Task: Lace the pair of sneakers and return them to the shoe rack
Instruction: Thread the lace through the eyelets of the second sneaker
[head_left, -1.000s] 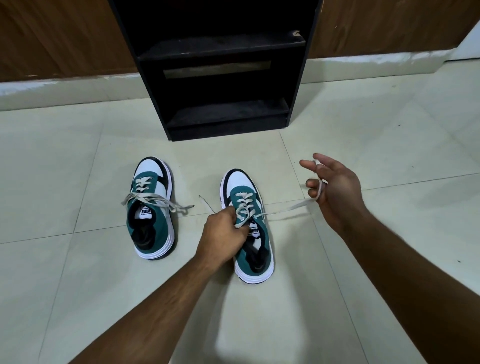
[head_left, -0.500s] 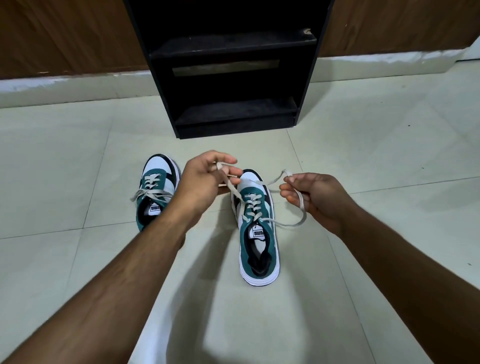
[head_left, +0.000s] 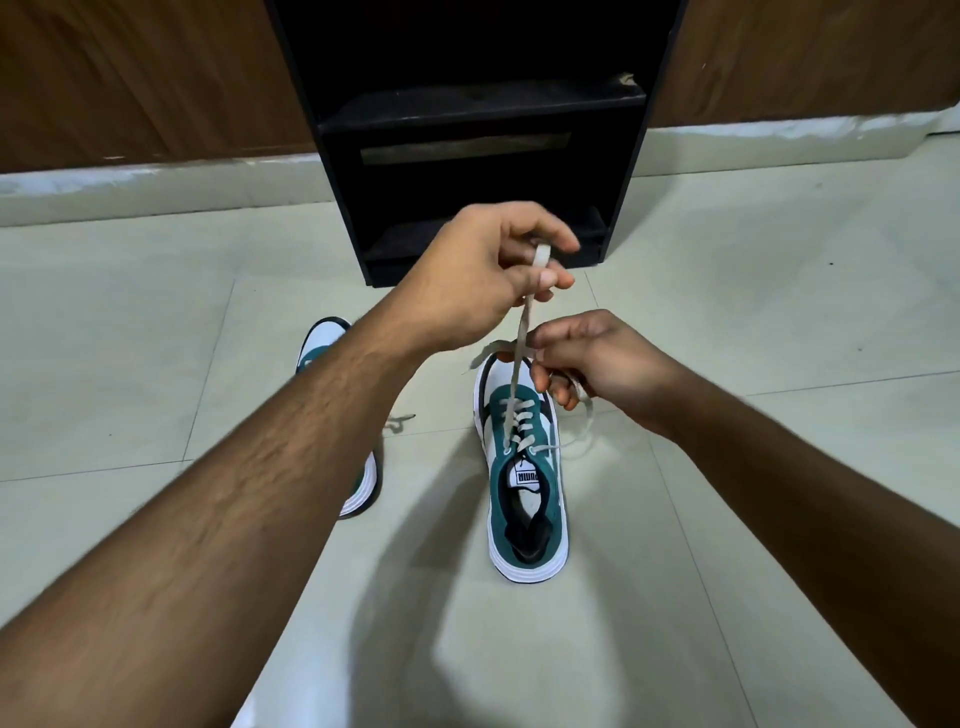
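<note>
The black shoe rack (head_left: 467, 109) is cut off at the top edge. On the floor (head_left: 753, 312), the left sneaker (head_left: 324, 345) lies mostly hidden behind the forearm; the right sneaker (head_left: 524, 483) shows fully. The left hand (head_left: 478, 275) pinches the lace (head_left: 519, 364) raised; the right hand (head_left: 597, 358) grips its other end.

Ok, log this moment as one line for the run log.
step: tying right sneaker | left hand: lifting lace end | right hand: pinching other end | left sneaker: floor | rack: empty
</note>
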